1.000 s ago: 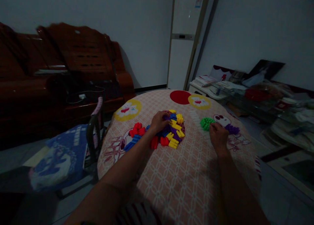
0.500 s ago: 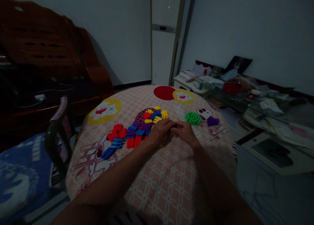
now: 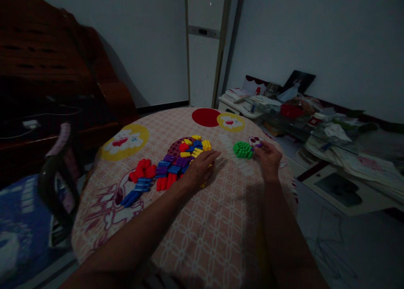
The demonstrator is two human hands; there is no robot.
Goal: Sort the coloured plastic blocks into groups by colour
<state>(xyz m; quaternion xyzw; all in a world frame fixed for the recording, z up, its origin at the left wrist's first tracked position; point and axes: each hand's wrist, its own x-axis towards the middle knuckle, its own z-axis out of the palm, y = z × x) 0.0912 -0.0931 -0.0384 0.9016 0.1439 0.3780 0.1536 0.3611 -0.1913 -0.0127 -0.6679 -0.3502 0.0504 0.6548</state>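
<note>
On the right of the tablecloth (image 3: 214, 226), the right hand (image 3: 269, 155) pinches a purple piece (image 3: 259, 145) beside gathered green pieces (image 3: 243, 149); leftward, by the left hand (image 3: 200, 168), whose grip I cannot tell, the multicoloured pile (image 3: 174, 170) looks only partly colour-grouped.

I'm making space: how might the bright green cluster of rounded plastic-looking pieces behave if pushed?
The green cluster may scatter, since its bumps look separate. Its low spread makes tipping unlikely; rounded tops suggest possible rolling.

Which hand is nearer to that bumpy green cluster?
The right hand, close by the green cluster's right side; the left hand is farther away, off its left side, beside yellow pieces.
</note>
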